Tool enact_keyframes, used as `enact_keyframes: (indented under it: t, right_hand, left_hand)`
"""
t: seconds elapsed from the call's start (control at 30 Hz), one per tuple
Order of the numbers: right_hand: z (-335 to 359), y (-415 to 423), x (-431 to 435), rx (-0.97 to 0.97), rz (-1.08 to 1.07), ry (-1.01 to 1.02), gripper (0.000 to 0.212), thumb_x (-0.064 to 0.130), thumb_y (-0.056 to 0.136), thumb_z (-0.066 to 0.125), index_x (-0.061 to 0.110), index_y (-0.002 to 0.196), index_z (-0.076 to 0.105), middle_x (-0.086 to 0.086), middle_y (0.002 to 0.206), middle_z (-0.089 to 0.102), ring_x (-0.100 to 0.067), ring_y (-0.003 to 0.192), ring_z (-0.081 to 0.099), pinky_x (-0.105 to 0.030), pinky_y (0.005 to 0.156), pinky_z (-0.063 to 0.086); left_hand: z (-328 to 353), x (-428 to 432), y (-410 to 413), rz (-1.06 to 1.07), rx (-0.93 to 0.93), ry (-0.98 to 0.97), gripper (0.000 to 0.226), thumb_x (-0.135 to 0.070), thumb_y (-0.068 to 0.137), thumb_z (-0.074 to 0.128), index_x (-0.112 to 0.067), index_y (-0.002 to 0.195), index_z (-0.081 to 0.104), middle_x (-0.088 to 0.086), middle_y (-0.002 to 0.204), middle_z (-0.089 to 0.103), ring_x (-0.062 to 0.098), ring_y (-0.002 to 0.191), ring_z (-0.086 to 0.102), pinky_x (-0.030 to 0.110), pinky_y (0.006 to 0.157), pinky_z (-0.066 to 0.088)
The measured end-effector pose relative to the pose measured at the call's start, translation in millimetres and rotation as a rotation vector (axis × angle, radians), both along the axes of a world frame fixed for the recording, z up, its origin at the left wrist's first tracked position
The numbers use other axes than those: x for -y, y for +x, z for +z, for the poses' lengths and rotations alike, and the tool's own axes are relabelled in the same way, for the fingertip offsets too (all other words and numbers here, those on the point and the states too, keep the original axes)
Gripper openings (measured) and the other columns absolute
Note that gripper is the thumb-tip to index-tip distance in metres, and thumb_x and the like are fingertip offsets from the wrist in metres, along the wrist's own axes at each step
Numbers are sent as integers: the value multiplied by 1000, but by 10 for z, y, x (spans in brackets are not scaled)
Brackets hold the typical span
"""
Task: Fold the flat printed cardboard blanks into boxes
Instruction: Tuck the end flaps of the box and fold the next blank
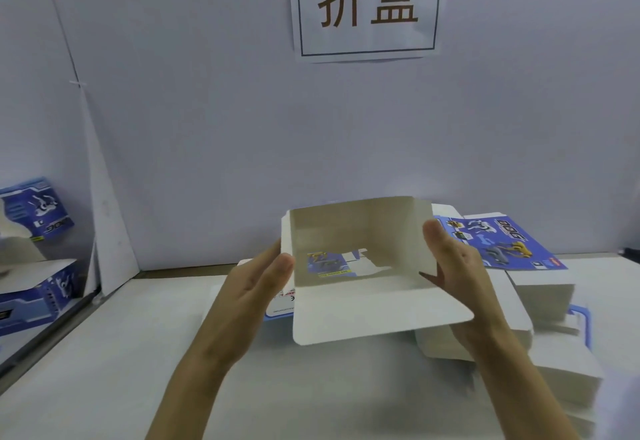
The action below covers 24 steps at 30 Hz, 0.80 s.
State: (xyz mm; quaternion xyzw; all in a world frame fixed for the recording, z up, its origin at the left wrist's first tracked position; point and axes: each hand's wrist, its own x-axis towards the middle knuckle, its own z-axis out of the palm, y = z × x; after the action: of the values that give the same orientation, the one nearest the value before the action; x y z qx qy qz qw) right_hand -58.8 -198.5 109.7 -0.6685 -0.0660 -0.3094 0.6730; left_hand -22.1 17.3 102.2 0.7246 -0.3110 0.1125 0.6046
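Two bare hands hold a half-formed cardboard box (360,266) above a white desk (104,370), its open mouth turned toward the camera so the plain inside shows. Nearest the camera, the box's long closing flap (374,315) hangs forward and down from the lower edge of the mouth, rounded at its corners. The left hand (249,297) grips the box's left wall, thumb lying over the front edge and the other fingers hidden behind the card. The right hand (460,273) grips the box's right wall in the same way, thumb curled onto the inner face. Through the box's far end, not yet closed, a patch of blue and yellow print can be seen.

To the right of the box, a stack of flat blanks (540,301) sits on the desk, its white edges showing in layers; the top blank (502,242), printed blue with robot dogs and the word "DOG", lies face up just behind the right hand. Well to the left of the box, by the side partition, folded blue boxes (34,211) of the same print are piled on a lower ledge. Behind the box rises a pale wall panel (207,127), and high above the box a paper sign (367,6) taped to it carries two large brown Chinese characters in a thin frame.
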Motion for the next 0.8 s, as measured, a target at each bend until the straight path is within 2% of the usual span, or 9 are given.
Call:
enact_keyframes:
  t: [0.1,0.2,0.3,0.37,0.43,0.5,0.6,0.73,0.8]
  right_hand:
    - [19,-19,21,-26,22,128,74,80,60,66,7,56,54,-2,61,50,-19,59,48,-32,68,45]
    - [33,-41,18,-2,125,228,35,54,74,60,25,64,78,8,67,72,-4,61,67,-14,56,52]
    - [-10,-21,-9,-37,196,199,44,36,87,50,22,52,74,9,52,65,2,43,58,-9,42,43]
    - [-16,-3,-81,-34,248,248,50,29,93,46,25,53,75,10,54,67,3,46,61,-9,42,44]
    - [-22,49,-141,22,287,334,44,33,91,45,34,61,78,13,66,72,4,60,68,-10,52,50]
    - [-34,74,-163,32,284,434,28,45,82,54,37,74,79,8,84,77,-4,74,72,-17,58,54]
    - [-72,98,-174,-48,185,527,42,64,63,64,31,84,80,-5,96,76,-18,81,74,-33,66,61]
    - [-86,90,-122,-48,125,625,52,71,56,67,30,85,80,-6,93,77,-23,83,74,-42,77,60]
    - [-48,50,-90,-47,146,596,58,72,58,66,25,89,80,-9,95,76,-23,81,74,-35,70,59]
  left_hand:
    - [-37,-15,4,-7,-108,-70,45,-42,90,46,-56,52,66,-34,58,61,-22,62,57,-5,55,38]
    - [-51,-81,119,-26,-165,-229,77,-75,66,63,1,78,62,8,78,57,9,66,66,17,69,49]
    - [-68,-55,177,-30,-170,-342,102,-84,40,72,-1,98,60,12,95,51,15,76,69,23,69,54]
    - [-90,-15,194,-55,-182,-390,94,-84,40,72,-10,97,64,11,96,58,10,77,69,19,68,56]
    - [-92,-11,199,-67,-184,-385,69,-84,50,67,-24,85,71,0,93,67,6,80,69,17,71,54]
    - [-91,-28,214,-48,-196,-351,74,-85,52,64,-20,86,65,3,93,63,13,84,68,24,78,53]
    - [-94,-3,185,-73,-169,-280,71,-82,59,64,-21,93,72,1,99,71,14,88,69,19,78,53]
    - [-125,118,147,-166,-193,-215,57,-47,89,59,-16,136,53,4,131,63,18,117,62,31,100,48]
    - [-74,100,118,-351,-328,-321,66,-54,88,55,-17,142,46,7,135,59,23,116,62,34,89,55]
